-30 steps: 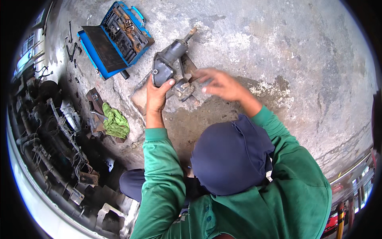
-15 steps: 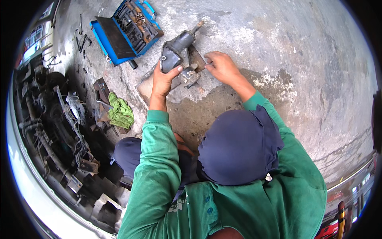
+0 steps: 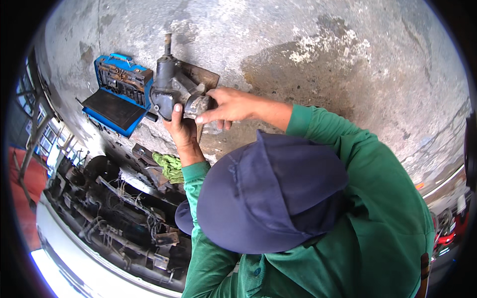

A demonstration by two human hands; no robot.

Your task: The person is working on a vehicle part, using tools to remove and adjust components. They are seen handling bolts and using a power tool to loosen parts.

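A black metal steering gearbox rests on a brown board on the concrete, its rusty shaft pointing away from me. My left hand cups the near lower side of the housing, thumb up against it and the other fingers mostly hidden underneath. From the right, my right hand grips the dirty round end of the gearbox between thumb and forefinger. Its lower fingers curl below that end.
Left of the gearbox stands an open blue toolbox with sockets and tools. A green rag lies nearer, beside metal parts. Greasy vehicle machinery fills the lower left. Dark blue cloth covers much of the foreground.
My right hand has come in from beside the board and closed on the gearbox's round end. My left hand stays on the housing, now lower on it. The whole view has turned.
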